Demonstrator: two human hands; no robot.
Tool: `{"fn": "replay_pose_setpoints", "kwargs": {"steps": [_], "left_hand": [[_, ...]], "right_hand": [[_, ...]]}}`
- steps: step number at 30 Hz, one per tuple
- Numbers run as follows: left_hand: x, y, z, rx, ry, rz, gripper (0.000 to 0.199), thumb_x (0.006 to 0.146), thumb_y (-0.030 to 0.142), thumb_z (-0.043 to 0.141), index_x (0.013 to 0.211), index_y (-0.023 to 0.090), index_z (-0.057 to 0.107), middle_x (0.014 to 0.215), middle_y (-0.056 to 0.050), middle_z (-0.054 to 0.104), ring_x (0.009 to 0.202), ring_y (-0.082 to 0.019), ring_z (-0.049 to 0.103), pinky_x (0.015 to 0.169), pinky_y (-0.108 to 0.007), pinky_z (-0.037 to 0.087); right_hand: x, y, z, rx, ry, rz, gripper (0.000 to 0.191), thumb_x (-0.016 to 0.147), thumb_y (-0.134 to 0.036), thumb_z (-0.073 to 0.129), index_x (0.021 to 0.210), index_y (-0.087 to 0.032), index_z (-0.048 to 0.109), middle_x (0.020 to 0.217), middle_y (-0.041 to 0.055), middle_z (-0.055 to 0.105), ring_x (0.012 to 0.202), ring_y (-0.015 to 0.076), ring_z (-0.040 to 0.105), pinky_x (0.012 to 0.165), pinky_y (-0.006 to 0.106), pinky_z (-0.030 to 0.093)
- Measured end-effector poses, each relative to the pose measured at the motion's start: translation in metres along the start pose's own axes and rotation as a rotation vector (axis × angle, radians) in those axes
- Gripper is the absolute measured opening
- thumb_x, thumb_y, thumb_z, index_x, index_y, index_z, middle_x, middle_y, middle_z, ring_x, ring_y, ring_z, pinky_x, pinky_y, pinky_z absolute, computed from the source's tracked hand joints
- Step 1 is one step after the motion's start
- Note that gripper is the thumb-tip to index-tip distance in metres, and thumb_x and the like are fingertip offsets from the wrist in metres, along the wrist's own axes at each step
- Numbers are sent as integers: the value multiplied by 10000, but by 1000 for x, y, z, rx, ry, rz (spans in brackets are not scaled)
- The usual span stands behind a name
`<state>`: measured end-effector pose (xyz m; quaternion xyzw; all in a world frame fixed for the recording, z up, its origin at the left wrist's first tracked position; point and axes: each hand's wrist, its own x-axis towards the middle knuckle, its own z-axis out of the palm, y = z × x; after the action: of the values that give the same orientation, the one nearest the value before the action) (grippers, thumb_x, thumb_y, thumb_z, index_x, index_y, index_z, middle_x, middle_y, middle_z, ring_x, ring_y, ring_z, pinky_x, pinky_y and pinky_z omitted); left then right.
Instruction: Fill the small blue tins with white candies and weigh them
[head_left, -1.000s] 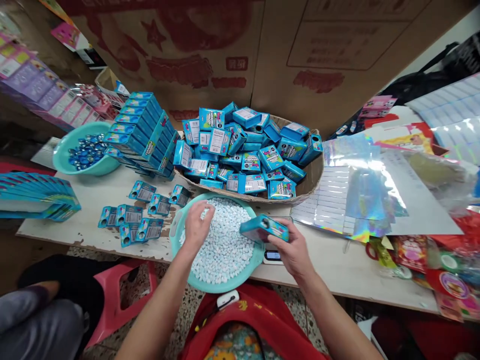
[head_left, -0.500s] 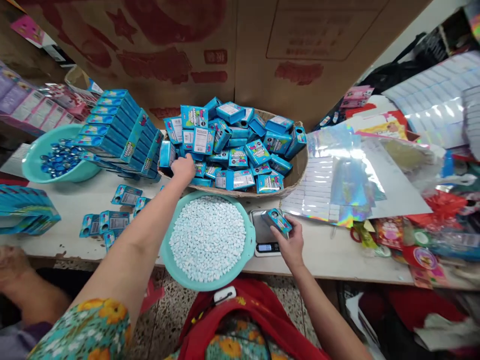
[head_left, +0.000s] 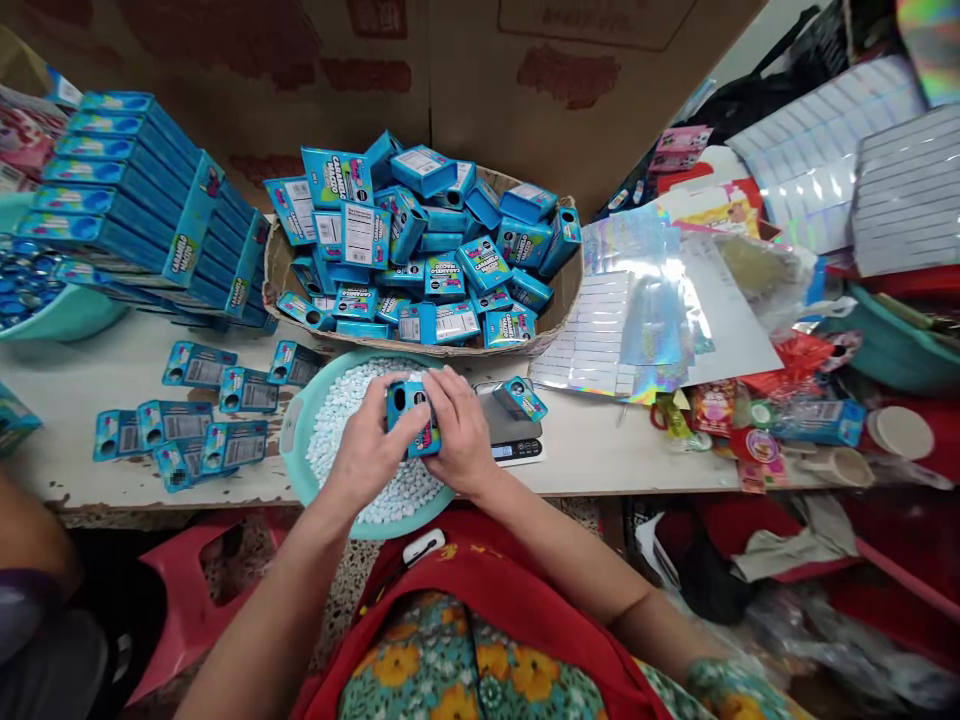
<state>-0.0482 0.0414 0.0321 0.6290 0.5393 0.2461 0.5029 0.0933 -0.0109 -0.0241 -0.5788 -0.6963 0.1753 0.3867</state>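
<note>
Between both hands is a small blue candy box [head_left: 405, 400] with a dark round opening on its face. My left hand [head_left: 369, 440] grips its left side, thumb across the front. My right hand [head_left: 459, 430] wraps round its right side. Under them stands a turquoise basin [head_left: 295, 440] of pale blue candies [head_left: 334, 400], partly hidden by the hands. Another blue box [head_left: 525, 398] rests on the digital scale [head_left: 517, 445] to the right of the basin. Behind the basin, a cut cardboard carton [head_left: 574, 290] is heaped with blue candy boxes [head_left: 442, 275].
Several blue boxes [head_left: 244, 388] lie on the table at left, before a tall stack of blue boxes [head_left: 142, 200]. A basin of blue beads [head_left: 82, 318] stands at far left. Shiny sheets [head_left: 652, 310] cover the right side. Another person's arm [head_left: 30, 530] shows at left.
My left hand has left the carton and come over the basin, now on a box. My right hand has moved left from the scale to the same box. A box now rests on the scale.
</note>
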Motion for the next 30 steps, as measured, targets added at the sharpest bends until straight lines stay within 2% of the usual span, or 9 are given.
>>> {"fn": "replay_pose_setpoints", "kwargs": {"steps": [3, 5, 8, 12, 16, 19, 23, 26, 30], "left_hand": [[-2, -52, -10, -8, 136, -52, 522, 862, 513, 437, 1264, 186, 499, 1062, -109, 615, 875, -233, 604, 719, -354, 516], [8, -91, -14, 278, 294, -38, 562, 852, 519, 449, 1272, 148, 492, 1171, -154, 567, 1048, -294, 546, 881, -448, 463], [23, -135, -3, 692, 329, -44, 619, 835, 524, 482, 1280, 95, 489, 1319, -222, 444, 1234, -383, 377, 1015, -545, 309], [34, -148, 25, 812, 331, -149, 626, 843, 594, 426, 1247, 126, 524, 1235, -214, 480, 1166, -388, 416, 952, -521, 352], [34, -140, 38, 731, 307, -155, 488, 848, 573, 424, 1075, 186, 616, 1044, -151, 571, 1010, -328, 517, 848, -422, 413], [33, -139, 37, 517, 387, -178, 325, 816, 486, 513, 911, 203, 640, 887, -90, 604, 889, -270, 555, 792, -360, 416], [29, -131, 29, -248, 455, -311, 279, 683, 441, 655, 703, 176, 567, 641, -4, 529, 645, -159, 535, 610, -254, 406], [22, -107, 16, -792, 391, -417, 322, 624, 416, 693, 748, 171, 525, 617, 28, 506, 482, -89, 463, 445, -197, 318], [9, -64, 1, -1098, 261, -375, 286, 666, 390, 648, 763, 174, 488, 617, 29, 498, 432, -66, 433, 379, -179, 281]], "right_hand": [[-16, -3, 8, 264, -136, 53, 794, 741, -252, 639, 1441, -219, 265, 1397, 113, 422, 1310, 260, 382, 1095, 424, 336], [-31, -7, 7, 417, -218, 119, 722, 731, -307, 681, 1384, -228, 383, 1304, 103, 487, 1217, 233, 467, 1036, 381, 398], [-49, -16, 4, 562, -312, 245, 586, 706, -332, 715, 1250, -214, 533, 1129, 76, 553, 1066, 207, 537, 952, 358, 443], [-61, -22, 4, 710, -370, 486, 393, 726, -339, 696, 1076, -194, 591, 971, 27, 611, 893, 174, 573, 825, 312, 476], [-61, -19, 2, 747, -274, 697, 368, 679, -395, 738, 932, -182, 576, 814, -9, 611, 739, 146, 559, 712, 276, 478], [-55, -13, -2, 698, -157, 716, 398, 658, -417, 748, 928, -190, 565, 792, -18, 609, 702, 139, 558, 685, 270, 478], [-44, -3, -9, 531, -81, 632, 410, 669, -422, 738, 972, -197, 580, 848, 6, 636, 756, 173, 589, 708, 301, 490], [-34, 1, -11, 369, -109, 538, 378, 684, -432, 729, 950, -192, 606, 877, 33, 651, 811, 207, 602, 745, 336, 489], [-22, -9, -4, 210, -171, 380, 325, 722, -414, 711, 944, -198, 615, 928, 56, 640, 880, 231, 601, 794, 357, 471]]}}
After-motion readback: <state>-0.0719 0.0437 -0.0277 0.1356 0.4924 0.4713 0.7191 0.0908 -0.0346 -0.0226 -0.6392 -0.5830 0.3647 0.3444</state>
